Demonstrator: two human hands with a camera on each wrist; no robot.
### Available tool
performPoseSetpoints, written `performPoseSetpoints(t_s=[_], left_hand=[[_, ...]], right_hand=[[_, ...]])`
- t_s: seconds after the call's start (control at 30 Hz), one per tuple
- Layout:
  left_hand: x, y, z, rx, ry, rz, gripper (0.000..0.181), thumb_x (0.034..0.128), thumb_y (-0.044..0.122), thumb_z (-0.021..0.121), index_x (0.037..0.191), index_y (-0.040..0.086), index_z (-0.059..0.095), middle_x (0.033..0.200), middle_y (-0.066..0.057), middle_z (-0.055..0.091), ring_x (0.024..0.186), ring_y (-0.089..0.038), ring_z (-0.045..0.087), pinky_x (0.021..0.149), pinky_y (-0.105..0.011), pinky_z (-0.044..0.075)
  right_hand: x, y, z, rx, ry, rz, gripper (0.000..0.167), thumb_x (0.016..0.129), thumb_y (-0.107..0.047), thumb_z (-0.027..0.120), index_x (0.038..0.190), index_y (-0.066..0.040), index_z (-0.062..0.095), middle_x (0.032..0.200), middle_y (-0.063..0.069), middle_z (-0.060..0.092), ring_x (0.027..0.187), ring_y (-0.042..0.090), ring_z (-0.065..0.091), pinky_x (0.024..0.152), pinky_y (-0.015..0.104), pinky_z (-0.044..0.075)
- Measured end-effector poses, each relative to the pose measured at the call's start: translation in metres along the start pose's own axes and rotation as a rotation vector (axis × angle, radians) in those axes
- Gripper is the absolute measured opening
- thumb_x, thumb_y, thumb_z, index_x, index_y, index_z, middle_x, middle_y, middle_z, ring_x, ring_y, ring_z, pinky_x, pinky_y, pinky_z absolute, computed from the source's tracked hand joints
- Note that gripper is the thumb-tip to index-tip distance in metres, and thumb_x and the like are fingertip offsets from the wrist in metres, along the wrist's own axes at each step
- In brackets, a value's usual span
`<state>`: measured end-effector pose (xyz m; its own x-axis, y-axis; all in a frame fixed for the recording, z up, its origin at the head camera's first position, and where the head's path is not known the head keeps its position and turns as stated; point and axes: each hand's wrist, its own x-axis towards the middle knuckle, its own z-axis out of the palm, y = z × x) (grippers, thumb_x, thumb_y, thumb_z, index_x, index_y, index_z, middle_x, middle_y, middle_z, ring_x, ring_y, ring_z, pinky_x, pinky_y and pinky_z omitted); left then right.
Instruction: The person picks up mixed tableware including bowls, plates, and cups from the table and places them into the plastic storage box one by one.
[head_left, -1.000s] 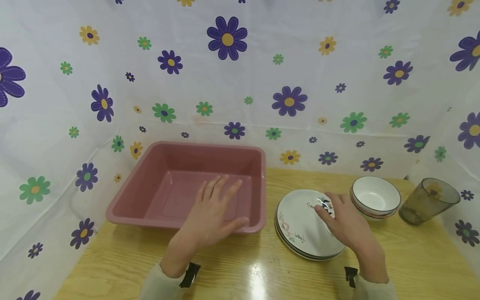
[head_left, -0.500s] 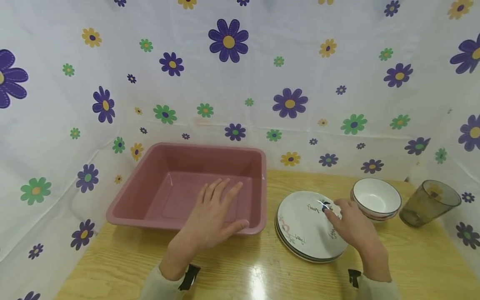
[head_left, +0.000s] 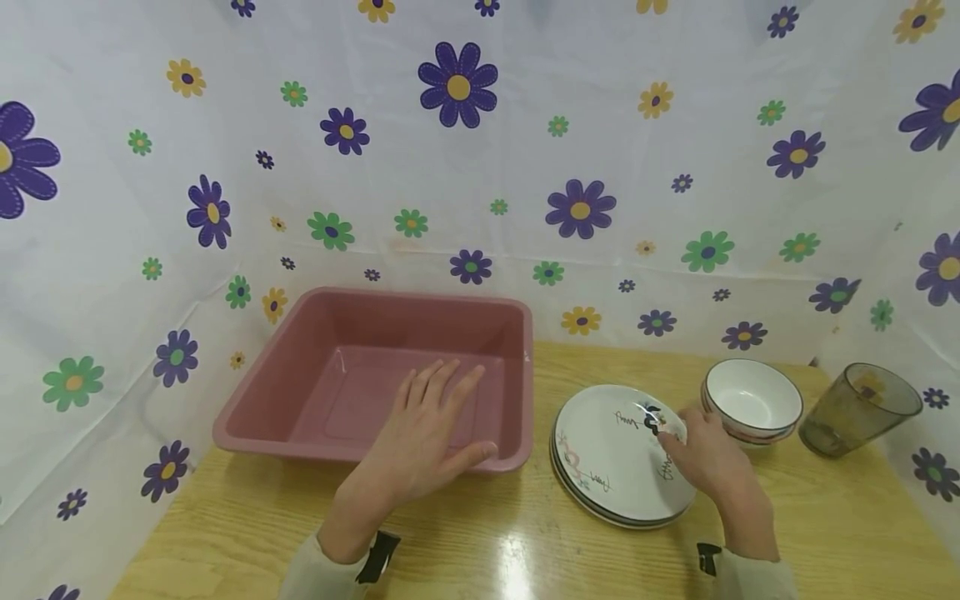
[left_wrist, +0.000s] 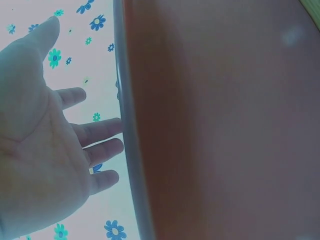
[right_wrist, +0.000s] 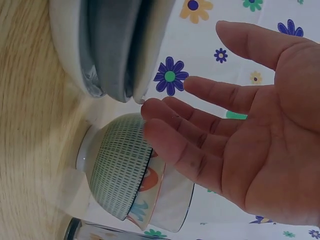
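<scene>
Plates [head_left: 611,462]: a stack, lower right of the frame, flat on the table [head_left: 450,554]; top one white, with lettering and a floral motif. Likely glazed ceramic: stiff, rather heavy as a stack, smooth enough to slip, apt to chip. Best hold, in judgement: the rim at opposite sides, or thumb above and fingers under the raised edge.

Right hand [head_left: 708,458]: at the right edge of the plates, thumb toward the top face, fingers loosely bent, gripping nothing; contact with the rim cannot be told.

Left hand [head_left: 412,442]: over the near side of the basin, fingers spread and extended, holding nothing.

Basin [head_left: 431,317]: pink, rectangular, left of centre; nothing seen inside. Probably light plastic with slight give; the rolled rim offers a hold.

Bowls [head_left: 752,396]: nested, right of frame, behind the right hand; likely ceramic, breakable.

Cup [head_left: 855,412]: smoky, see-through, far right, just beside the bowls.

Curtain [head_left: 517,125]: white, flower-printed, across the back.
</scene>
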<state>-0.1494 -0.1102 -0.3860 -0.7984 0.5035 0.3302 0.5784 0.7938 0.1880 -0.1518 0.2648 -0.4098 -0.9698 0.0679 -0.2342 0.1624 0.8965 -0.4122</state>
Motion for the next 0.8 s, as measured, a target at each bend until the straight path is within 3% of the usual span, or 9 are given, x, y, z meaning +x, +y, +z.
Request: performPoseSetpoints(t_s=[0.27,0.33,0.53,0.8], left_hand=[[-0.001,-0.002,0.0,-0.007,-0.012,-0.015,0.084,0.0926,0.061,0.056,0.157,0.016,0.025,0.156,-0.02,0.032,0.143,-0.04,0.028,0.117,-0.061,0.019],[-0.001,-0.002,0.0,-0.007,-0.016,-0.018,0.083,0.0932,0.061,0.055,0.157,0.016,0.025,0.156,-0.02,0.031,0.143,-0.04,0.027,0.117,-0.061,0.018],[-0.002,-0.003,0.0,-0.005,-0.009,-0.018,0.079,0.0953,0.058,0.053,0.156,0.016,0.025,0.155,-0.021,0.033,0.143,-0.041,0.028,0.117,-0.062,0.018],[-0.003,-0.002,0.0,-0.015,-0.002,-0.013,0.076,0.0966,0.056,0.052,0.156,0.015,0.028,0.154,-0.021,0.034,0.142,-0.041,0.029,0.117,-0.062,0.019]], right_hand=[[0.004,0.006,0.002,-0.027,-0.003,0.006,0.063,0.098,-0.027,0.052,0.141,0.014,0.031,0.133,0.045,0.033,0.116,0.057,0.05,0.092,0.067,0.044],[0.005,0.008,0.002,-0.034,0.007,-0.002,0.057,0.098,-0.022,0.053,0.138,0.014,0.034,0.128,0.043,0.038,0.114,0.055,0.051,0.091,0.065,0.045],[0.007,0.015,0.003,-0.014,0.064,-0.045,0.029,0.091,-0.002,0.055,0.116,0.011,0.048,0.099,0.027,0.058,0.088,0.034,0.057,0.074,0.05,0.051],[0.011,0.022,0.005,-0.014,0.034,0.007,0.039,0.091,-0.003,0.057,0.122,0.019,0.05,0.114,0.036,0.058,0.089,0.034,0.057,0.081,0.051,0.051]])
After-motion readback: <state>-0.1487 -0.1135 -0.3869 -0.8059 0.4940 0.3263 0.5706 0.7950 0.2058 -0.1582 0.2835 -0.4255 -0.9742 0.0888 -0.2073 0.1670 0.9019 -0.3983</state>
